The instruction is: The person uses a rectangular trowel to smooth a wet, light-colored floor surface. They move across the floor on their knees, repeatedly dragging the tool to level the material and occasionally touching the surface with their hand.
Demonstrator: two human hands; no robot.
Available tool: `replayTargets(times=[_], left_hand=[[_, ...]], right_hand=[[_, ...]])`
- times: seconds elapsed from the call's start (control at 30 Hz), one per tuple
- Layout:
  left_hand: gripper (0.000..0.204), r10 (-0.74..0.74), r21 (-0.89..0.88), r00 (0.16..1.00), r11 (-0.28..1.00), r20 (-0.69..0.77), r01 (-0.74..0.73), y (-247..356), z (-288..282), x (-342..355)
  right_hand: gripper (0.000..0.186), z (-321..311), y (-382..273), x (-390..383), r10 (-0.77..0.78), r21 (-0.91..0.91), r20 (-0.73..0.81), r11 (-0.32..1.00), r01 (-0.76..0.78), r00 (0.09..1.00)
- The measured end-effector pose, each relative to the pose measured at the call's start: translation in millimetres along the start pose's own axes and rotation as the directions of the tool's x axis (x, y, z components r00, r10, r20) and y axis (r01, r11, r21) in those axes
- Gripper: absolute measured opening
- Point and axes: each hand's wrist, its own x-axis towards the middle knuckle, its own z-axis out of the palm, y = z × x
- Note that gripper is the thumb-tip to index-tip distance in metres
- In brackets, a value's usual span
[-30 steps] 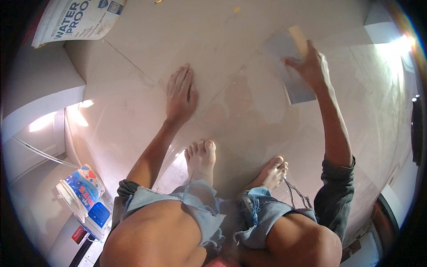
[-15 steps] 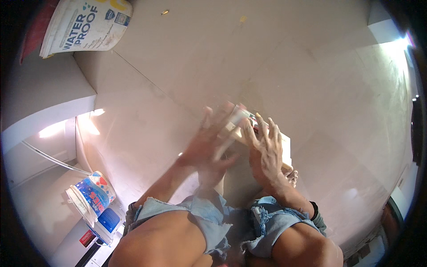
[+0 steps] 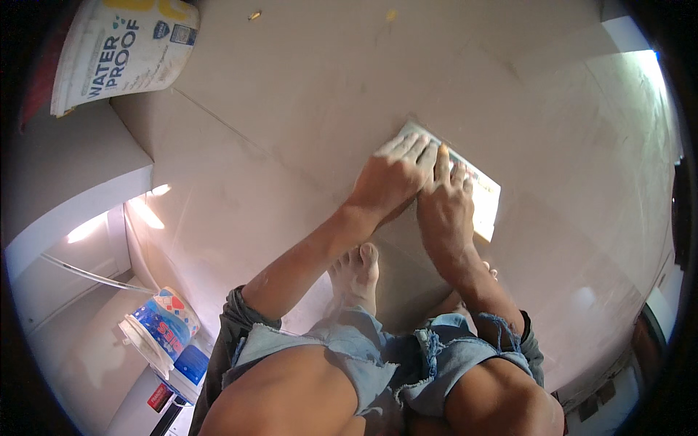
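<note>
Out in front of my feet, a long pale rectangular block (image 3: 486, 203) lies slantwise on the tan, dusty surface, its bright right end showing past my fingers. A printed strip runs along its far side. My left hand (image 3: 395, 173) presses on the left end, fingers together and laid over the block. Right beside it, touching, my right hand (image 3: 446, 207) grips the middle with its fingers bent over the top. Both thumbs and the underside of the block are hidden.
At the far left stands a white bucket (image 3: 134, 54) with printing, near a pale ledge (image 3: 80, 192). A smaller blue and white bucket (image 3: 163, 327) is at the lower left. My left foot (image 3: 355, 272) is planted behind the block. A small yellowish scrap (image 3: 254, 15) lies far off.
My left hand, blurred and raised beside the block before, now rests on it. The block and both hands have moved farther from me, and the arms are more stretched.
</note>
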Motion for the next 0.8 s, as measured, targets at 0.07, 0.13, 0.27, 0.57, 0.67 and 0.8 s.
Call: replayTargets(times=[0.07, 0.13, 0.27, 0.57, 0.67, 0.8], left_hand=[[0.036, -0.008, -0.068, 0.999, 0.998, -0.035, 0.006, -2.1, 8.7, -7.1], [0.036, 0.026, -0.045, 0.999, 0.999, -0.044, -0.027, 0.3, 7.2, -11.1], [0.033, -0.016, -0.138, 0.999, 0.99, -0.038, 0.011, -2.7, 1.0, 0.0], [0.031, 0.002, -0.129, 0.998, 0.992, -0.055, -0.009, -3.2, 1.7, 2.2], [0.026, -0.003, -0.055, 0.984, 0.998, -0.179, -0.007, -2.9, 18.2, -12.9], [0.025, -0.009, -0.153, 0.999, 0.988, -0.051, 0.001, -1.9, -2.4, 3.1]], right_hand=[[0.065, 9.1, -7.3, -13.6, 0.016, 0.008, 0.013, 1.0, -0.017, 1.0], [0.06, 5.6, -4.4, -11.8, -0.029, -0.026, 0.049, 0.999, 0.031, 0.998], [0.056, -0.9, 2.4, -5.7, -0.047, 0.021, 0.008, 0.999, 0.046, 0.999], [0.053, -1.5, 2.2, -3.3, -0.038, -0.005, -0.022, 0.999, 0.037, 0.999], [0.055, -1.8, -3.5, -5.6, -0.043, -0.001, -0.016, 0.999, 0.043, 0.999], [0.058, -8.1, 3.0, -5.3, -0.045, 0.032, 0.018, 0.998, 0.045, 0.999]])
